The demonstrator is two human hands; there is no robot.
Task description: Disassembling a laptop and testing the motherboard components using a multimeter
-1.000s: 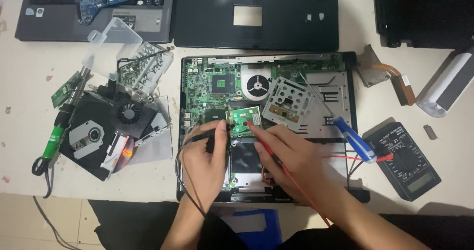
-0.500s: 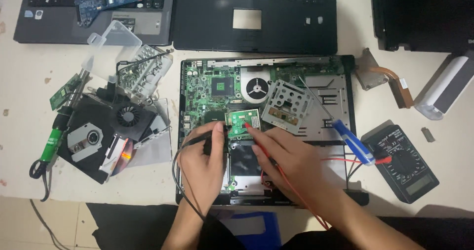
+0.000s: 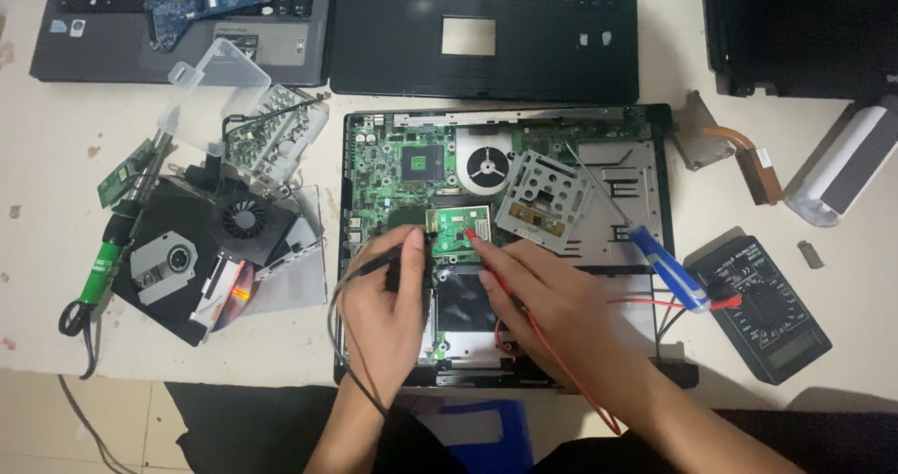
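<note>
On small green board [image 3: 458, 228], two probes [image 3: 482, 254].

Green motherboard [image 3: 393, 170], red probe [image 3: 496, 282] and black probe [image 3: 374, 266]; blue-handled screwdriver [image 3: 669, 270] near the black multimeter [image 3: 767, 310] at the pale bench's [image 3: 56, 128] right edge

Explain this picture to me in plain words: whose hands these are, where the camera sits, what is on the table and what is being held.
The camera sits on a person's head, looking down at their own two hands. An opened laptop lies on a pale table, its green circuit board bare. The left hand holds a black probe, the right hand a red probe; both tips meet a small green card. Their wires lead to a black multimeter at the right. A blue-handled screwdriver, a loose fan and other laptops lie around.
</note>
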